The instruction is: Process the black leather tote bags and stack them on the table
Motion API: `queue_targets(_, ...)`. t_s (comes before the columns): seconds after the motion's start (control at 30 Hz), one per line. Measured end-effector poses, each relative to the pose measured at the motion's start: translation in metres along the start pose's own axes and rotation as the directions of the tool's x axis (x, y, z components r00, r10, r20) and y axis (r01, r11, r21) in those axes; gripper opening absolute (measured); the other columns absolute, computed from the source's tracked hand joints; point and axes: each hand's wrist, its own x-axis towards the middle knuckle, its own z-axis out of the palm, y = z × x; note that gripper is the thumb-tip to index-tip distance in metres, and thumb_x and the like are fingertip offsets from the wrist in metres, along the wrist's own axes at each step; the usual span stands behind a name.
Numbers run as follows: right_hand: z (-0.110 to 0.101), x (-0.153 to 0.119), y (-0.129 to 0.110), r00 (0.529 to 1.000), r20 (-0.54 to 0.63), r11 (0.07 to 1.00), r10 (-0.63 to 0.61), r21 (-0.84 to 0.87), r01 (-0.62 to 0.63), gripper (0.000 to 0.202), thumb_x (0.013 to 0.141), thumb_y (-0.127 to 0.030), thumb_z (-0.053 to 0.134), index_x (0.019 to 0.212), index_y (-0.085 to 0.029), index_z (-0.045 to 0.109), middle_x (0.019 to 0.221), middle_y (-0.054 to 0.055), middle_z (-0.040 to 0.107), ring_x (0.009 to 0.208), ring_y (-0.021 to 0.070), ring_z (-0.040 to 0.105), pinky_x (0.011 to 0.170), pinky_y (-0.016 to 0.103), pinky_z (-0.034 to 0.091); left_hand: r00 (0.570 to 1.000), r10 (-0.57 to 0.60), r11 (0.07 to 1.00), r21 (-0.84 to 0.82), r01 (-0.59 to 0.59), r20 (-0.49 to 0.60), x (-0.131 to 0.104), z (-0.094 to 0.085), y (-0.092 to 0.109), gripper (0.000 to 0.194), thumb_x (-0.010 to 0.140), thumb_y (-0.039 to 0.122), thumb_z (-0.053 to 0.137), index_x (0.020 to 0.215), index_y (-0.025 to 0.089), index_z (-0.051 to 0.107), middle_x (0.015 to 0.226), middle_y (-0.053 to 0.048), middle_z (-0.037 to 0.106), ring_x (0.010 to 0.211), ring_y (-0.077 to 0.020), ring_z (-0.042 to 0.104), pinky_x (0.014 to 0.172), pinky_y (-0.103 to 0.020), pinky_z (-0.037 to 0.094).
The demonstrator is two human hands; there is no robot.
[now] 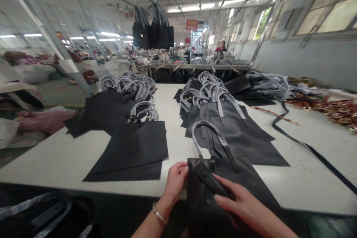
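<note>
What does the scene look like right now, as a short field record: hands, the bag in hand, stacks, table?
left hand: pinches the upper left corner of the black bag
right hand: lies flat on the bag front, fingers on a folded black flap
black bag: at the near table edge, partly hanging over it, wrapped handle arching up
left stack: flat black bags, handles toward the far side
middle stack: fanned black bags with wrapped handles
black strap: loose, trailing across the right of the table
table: pale top
</note>
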Motion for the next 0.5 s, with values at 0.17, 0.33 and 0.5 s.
queue_targets(0.17, -0.001, 0.016, -0.017, 1.0, 0.003, 0.999, -0.022, 0.034, 0.022, 0.066, 0.076, -0.048, 0.065, 0.133, -0.015, 0.053, 0.076, 0.001, 0.066, 0.049, 0.0133, 0.053, 0.042, 0.021, 0.042, 0.989, 0.133, 0.989, 0.054, -0.136, 0.058, -0.004, 0.002, 0.004, 0.027, 0.076, 0.035, 0.067, 0.088, 0.012, 0.071, 0.082, -0.007, 0.071, 0.076, -0.0184, 0.061, 0.069, -0.026, 0.045)
queue_targets(0.33, -0.004, 0.015, -0.021, 0.999, 0.031, 0.991, 0.016, 0.132, -0.02, 0.069, 0.076, -0.051, 0.065, 0.133, -0.016, 0.051, 0.065, -0.003, 0.059, 0.043, 0.0107, 0.049, 0.04, 0.019, 0.041, 0.99, 0.137, 0.99, -0.018, -0.137, 0.041, -0.009, 0.008, 0.006, 0.033, 0.077, 0.035, 0.068, 0.102, 0.013, 0.071, 0.089, -0.008, 0.072, 0.083, -0.0204, 0.063, 0.074, -0.028, 0.047)
queue_targets(0.5, -0.008, 0.009, -0.024, 0.995, -0.099, 0.986, -0.017, 0.164, 0.033, 0.072, 0.075, -0.051, 0.067, 0.136, -0.017, 0.048, 0.066, -0.003, 0.061, 0.044, 0.0116, 0.051, 0.04, 0.02, 0.041, 0.99, 0.074, 0.979, -0.196, -0.05, 0.116, -0.009, 0.012, 0.037, 0.038, 0.071, 0.037, 0.075, 0.101, 0.014, 0.071, 0.091, -0.009, 0.073, 0.084, -0.0218, 0.065, 0.077, -0.031, 0.05)
